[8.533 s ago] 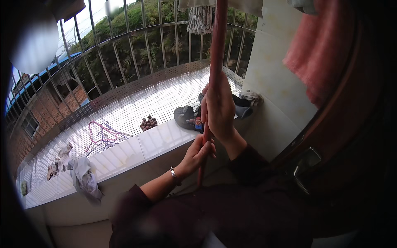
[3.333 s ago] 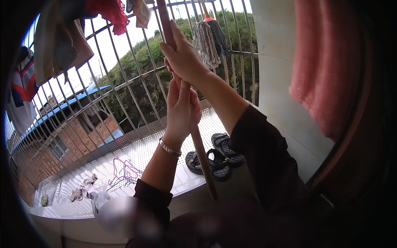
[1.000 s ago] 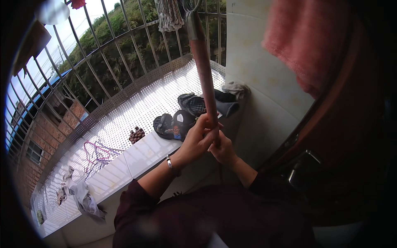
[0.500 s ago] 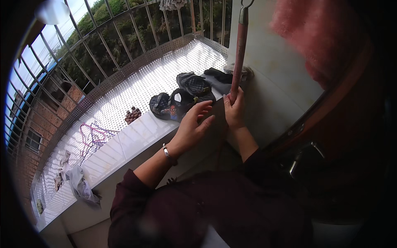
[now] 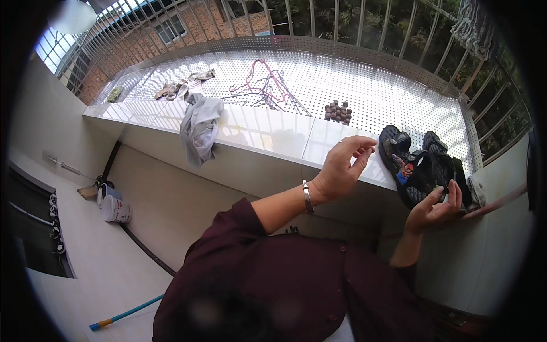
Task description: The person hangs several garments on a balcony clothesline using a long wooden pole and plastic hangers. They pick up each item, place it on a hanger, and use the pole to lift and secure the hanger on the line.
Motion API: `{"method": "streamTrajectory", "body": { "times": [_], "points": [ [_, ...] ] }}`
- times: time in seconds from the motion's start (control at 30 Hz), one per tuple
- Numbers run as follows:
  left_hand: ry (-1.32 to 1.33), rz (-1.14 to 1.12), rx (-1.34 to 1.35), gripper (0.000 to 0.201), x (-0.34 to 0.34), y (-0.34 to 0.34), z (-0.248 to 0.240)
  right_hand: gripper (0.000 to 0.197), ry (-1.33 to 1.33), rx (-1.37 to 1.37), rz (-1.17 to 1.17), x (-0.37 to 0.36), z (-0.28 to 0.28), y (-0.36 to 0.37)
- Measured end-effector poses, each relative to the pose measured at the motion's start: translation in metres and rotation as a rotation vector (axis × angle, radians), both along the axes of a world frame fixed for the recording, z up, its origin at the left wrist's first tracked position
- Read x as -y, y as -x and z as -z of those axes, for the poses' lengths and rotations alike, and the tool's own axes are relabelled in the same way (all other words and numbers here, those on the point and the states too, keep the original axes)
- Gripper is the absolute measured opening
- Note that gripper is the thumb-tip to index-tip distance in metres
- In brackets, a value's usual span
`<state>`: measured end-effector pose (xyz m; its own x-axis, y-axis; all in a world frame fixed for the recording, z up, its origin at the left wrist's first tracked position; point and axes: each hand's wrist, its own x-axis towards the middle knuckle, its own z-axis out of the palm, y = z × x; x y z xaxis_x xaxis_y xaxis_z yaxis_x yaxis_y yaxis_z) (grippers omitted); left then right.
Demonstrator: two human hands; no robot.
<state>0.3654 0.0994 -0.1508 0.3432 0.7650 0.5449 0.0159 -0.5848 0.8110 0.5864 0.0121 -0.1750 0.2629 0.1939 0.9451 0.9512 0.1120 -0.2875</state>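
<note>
My left hand hovers over the ledge edge beside the sandals, its fingers loosely bent and apart from the thumb, nothing in them. Just in front of the dark footwear is my right hand, palm up, with fingers and thumb apart. Black sandals, one with a red and blue cartoon figure, lie bunched on the white tiled ledge. A reddish pole slants against the wall behind my right fingertips, and I see no grip on it. A whitish cloth or shoe sits beside the sandals.
A grey cloth drapes over the ledge. Pink and purple hangers and a cluster of brown round pieces lie on the perforated metal sheet, enclosed by railings. A white bucket and a blue stick are lower left.
My view has swung left, bringing the hangers, grey cloth and bucket further into sight. My right hand has let go of the reddish pole, which now leans at the wall.
</note>
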Motion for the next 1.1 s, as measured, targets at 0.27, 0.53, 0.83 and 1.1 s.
{"method": "streamTrajectory", "body": {
  "times": [0.27, 0.53, 0.83, 1.1],
  "points": [
    [-0.430, -0.764, -0.411, 0.035, -0.057, 0.210, -0.001, 0.017, 0.451, -0.132, -0.935, -0.088, -0.005, 0.191],
    [-0.207, -1.095, -0.646, 0.050, -0.096, 0.386, 0.034, 0.033, 0.632, 0.023, -1.133, -0.173, -0.016, 0.372],
    [0.029, -0.831, -0.521, 0.043, -0.101, 0.414, 0.049, 0.012, 0.753, -0.343, -1.150, -0.266, -0.010, 0.436],
    [-0.013, -0.764, -0.478, 0.032, -0.115, 0.424, 0.051, 0.015, 0.170, -0.946, -1.661, -0.284, -0.123, 0.394]
  ]
}}
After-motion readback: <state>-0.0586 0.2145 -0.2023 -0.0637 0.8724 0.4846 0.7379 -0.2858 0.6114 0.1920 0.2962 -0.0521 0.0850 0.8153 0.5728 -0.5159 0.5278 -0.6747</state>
